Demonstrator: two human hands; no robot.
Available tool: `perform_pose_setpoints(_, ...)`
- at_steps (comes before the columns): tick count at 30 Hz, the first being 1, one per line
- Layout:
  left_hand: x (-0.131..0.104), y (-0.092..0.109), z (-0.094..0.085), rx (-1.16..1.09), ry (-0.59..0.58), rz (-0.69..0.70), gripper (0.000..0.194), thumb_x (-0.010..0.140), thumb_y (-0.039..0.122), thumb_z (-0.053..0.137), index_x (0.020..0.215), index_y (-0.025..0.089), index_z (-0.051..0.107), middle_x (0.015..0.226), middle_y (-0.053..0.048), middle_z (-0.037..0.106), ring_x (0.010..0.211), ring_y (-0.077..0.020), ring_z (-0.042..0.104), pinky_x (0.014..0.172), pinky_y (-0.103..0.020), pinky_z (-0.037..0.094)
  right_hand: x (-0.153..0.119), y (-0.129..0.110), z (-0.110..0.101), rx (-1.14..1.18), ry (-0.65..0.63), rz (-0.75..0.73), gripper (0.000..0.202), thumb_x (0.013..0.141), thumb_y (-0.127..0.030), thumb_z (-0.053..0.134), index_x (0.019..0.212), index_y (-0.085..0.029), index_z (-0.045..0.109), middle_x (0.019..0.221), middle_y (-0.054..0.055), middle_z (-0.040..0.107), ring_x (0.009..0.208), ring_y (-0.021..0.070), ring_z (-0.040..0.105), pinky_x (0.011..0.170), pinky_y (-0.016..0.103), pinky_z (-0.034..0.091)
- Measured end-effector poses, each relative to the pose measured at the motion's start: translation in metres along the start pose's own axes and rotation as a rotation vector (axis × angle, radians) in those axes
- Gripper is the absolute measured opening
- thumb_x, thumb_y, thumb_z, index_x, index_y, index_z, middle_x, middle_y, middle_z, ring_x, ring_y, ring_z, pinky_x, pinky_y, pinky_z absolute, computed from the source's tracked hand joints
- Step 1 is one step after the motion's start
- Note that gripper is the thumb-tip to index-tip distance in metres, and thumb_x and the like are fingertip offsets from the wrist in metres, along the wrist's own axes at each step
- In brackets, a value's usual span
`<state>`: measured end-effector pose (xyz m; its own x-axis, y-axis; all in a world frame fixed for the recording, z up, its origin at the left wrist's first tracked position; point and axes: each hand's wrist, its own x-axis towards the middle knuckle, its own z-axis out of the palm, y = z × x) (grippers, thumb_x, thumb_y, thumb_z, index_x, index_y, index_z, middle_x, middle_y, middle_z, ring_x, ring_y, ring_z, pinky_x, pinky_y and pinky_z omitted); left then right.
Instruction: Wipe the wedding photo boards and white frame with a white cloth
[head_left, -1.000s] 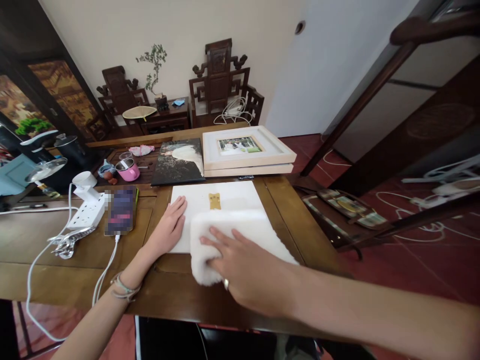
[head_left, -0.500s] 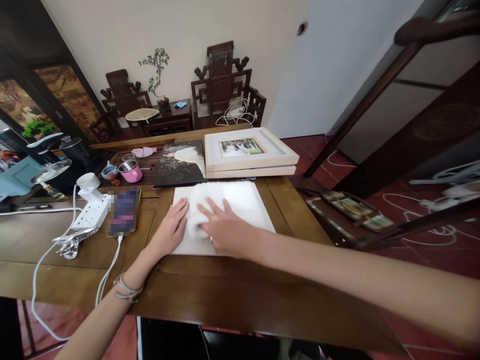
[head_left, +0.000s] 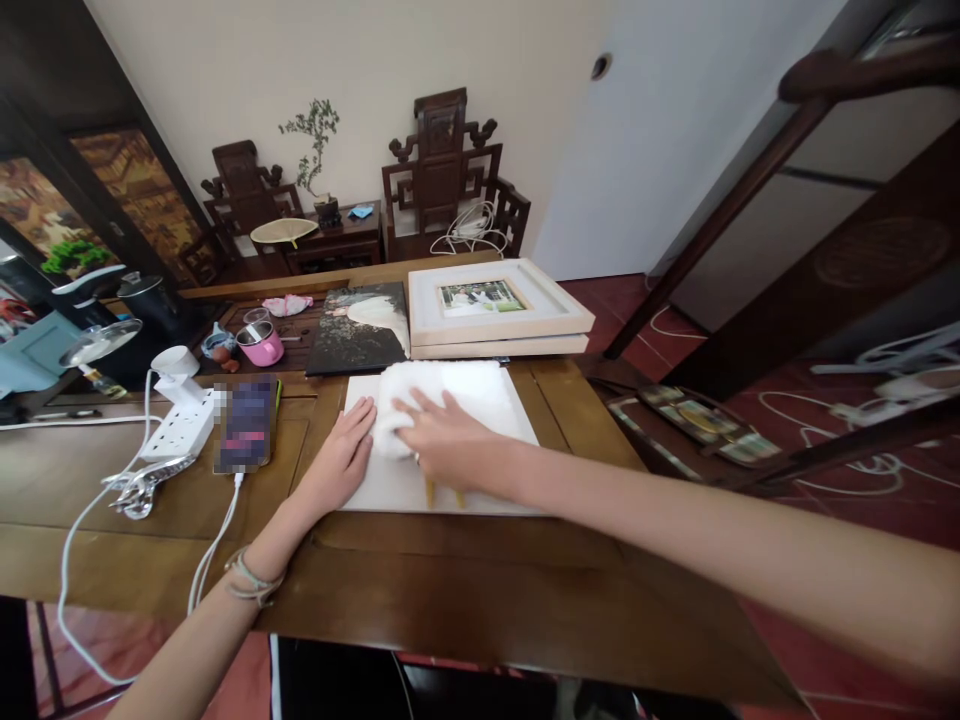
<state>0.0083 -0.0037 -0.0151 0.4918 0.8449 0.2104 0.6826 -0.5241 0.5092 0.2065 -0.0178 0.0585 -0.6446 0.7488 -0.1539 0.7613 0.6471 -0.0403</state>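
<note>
The table [head_left: 525, 585] extends left to right, with open wood along its near side and in a strip right of the board. Two stacked frames [head_left: 424, 317] and a dark picture [head_left: 349, 345] lie just beyond the board, limiting room on the far side. The right forearm [head_left: 600, 490] covers part of the board's right side.

The board [head_left: 375, 485] lies flat, its near edge roughly parallel to the table's near edge. The white cloth [head_left: 465, 383] lies on the board's far half. Its visible far edge runs left to right, reaching the board's far edge; its near outline is hidden, so its full long axis cannot be determined.

Right hand [head_left: 442, 435]: fingers extended and spread on top of the cloth, pointing left; the thumb cannot be made out clearly. Left hand [head_left: 346, 452]: flat, fingers extended, resting on the board's left edge, grasping nothing.

The phone [head_left: 247, 425] lies left of the left hand, its screen blurred. Below the right hand, a gold mark [head_left: 430, 493] shows only partly.
</note>
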Motion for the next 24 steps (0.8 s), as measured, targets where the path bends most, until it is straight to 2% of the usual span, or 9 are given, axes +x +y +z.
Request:
perform_pose_setpoints(3,0.0,0.002,-0.002,0.001,0.0,-0.007,0.047,0.096,0.028,0.031,0.139,0.016,0.044,0.15,-0.013,0.037,0.143,-0.0221,0.025,0.117,-0.048,0.018,0.02,0.014,-0.001,-0.009,0.018,0.046,0.051,0.081,-0.003,0.04,0.13,-0.009,0.053,0.15,0.021,0.031,0.136,0.0422,0.026,0.098,0.065,0.033)
perform_pose_setpoints(5,0.001,0.003,-0.002,-0.007,-0.001,-0.006,0.047,0.095,0.028,0.031,0.139,0.016,0.044,0.15,-0.013,0.037,0.142,-0.0224,0.026,0.117,-0.048,0.018,0.018,0.011,0.002,-0.016,0.024,0.05,0.05,0.081,-0.003,0.04,0.129,-0.008,0.054,0.15,0.022,0.029,0.137,0.0435,0.023,0.099,0.066,0.03)
perform_pose_setpoints(7,0.001,0.003,-0.002,-0.018,0.004,-0.006,0.047,0.095,0.027,0.032,0.139,0.016,0.044,0.149,-0.013,0.037,0.142,-0.0233,0.027,0.117,-0.049,0.018,0.005,0.0,0.007,-0.017,0.024,0.019,0.048,0.082,-0.005,0.043,0.127,-0.009,0.057,0.151,0.023,0.027,0.138,0.0441,0.02,0.102,0.067,0.026)
perform_pose_setpoints(12,0.0,0.001,-0.001,-0.02,0.012,0.001,0.047,0.095,0.025,0.032,0.14,0.014,0.042,0.15,-0.014,0.036,0.142,-0.0231,0.028,0.116,-0.049,0.02,-0.048,-0.04,0.015,0.08,-0.037,-0.172,0.039,0.079,-0.014,0.053,0.116,-0.011,0.066,0.151,0.023,0.027,0.137,0.0463,0.019,0.103,0.069,0.022)
perform_pose_setpoints(16,0.0,-0.001,0.0,-0.02,0.01,0.006,0.047,0.095,0.025,0.033,0.14,0.016,0.042,0.15,-0.013,0.035,0.142,-0.0226,0.027,0.116,-0.05,0.019,-0.069,-0.05,0.013,0.176,-0.088,-0.218,0.04,0.076,-0.017,0.058,0.114,-0.011,0.067,0.151,0.021,0.028,0.138,0.0445,0.018,0.106,0.067,0.021)
perform_pose_setpoints(19,0.0,-0.001,0.001,-0.029,0.022,0.003,0.046,0.095,0.026,0.033,0.14,0.017,0.043,0.149,-0.012,0.037,0.141,-0.0221,0.028,0.116,-0.05,0.02,-0.059,-0.037,0.009,0.183,-0.067,-0.166,0.04,0.079,-0.012,0.052,0.117,-0.01,0.065,0.15,0.019,0.031,0.139,0.0404,0.02,0.107,0.063,0.024)
perform_pose_setpoints(22,0.001,0.001,-0.001,-0.067,0.035,-0.024,0.047,0.094,0.03,0.036,0.139,0.017,0.044,0.149,-0.012,0.038,0.141,-0.0226,0.029,0.116,-0.049,0.019,-0.032,-0.018,0.005,0.115,0.003,-0.073,0.043,0.081,-0.007,0.046,0.12,-0.011,0.061,0.15,0.018,0.033,0.139,0.0373,0.023,0.106,0.059,0.028)
perform_pose_setpoints(24,0.001,0.003,-0.004,-0.132,0.045,-0.048,0.049,0.094,0.034,0.038,0.139,0.018,0.044,0.149,-0.01,0.037,0.141,-0.0227,0.03,0.117,-0.047,0.018,-0.011,-0.01,0.003,0.067,0.036,0.006,0.045,0.082,-0.006,0.044,0.125,-0.009,0.057,0.15,0.019,0.032,0.138,0.0385,0.024,0.104,0.06,0.029)
